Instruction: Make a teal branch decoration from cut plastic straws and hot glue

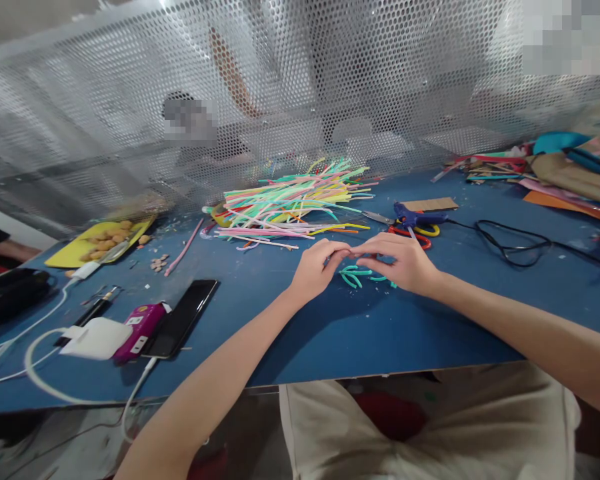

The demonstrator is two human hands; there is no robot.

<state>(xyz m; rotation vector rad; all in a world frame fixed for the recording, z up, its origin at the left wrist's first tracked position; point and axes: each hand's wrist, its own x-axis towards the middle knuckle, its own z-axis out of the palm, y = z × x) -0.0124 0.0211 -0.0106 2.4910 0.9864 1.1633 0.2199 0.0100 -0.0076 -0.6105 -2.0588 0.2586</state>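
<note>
My left hand (320,267) and my right hand (397,261) meet at the fingertips above the blue table (310,340). Both are closed in a pinch, and whatever lies between the fingertips is too small to make out. Just below them, short teal fuzzy stems (353,275) lie on the table, some bunched in a branching shape, others partly under my right hand. Behind my hands is a big pile of pastel fuzzy stems (300,197). A blue glue gun (417,217) rests behind my right hand, beside scissors with red and yellow handles (427,231).
At the left are a black phone (183,320), a purple power block (143,332), a white charger (97,338) and a yellow tray (63,254) of round tan pieces. A black cord (510,247) curls at the right. A perforated metal screen (290,87) stands behind, with a person beyond.
</note>
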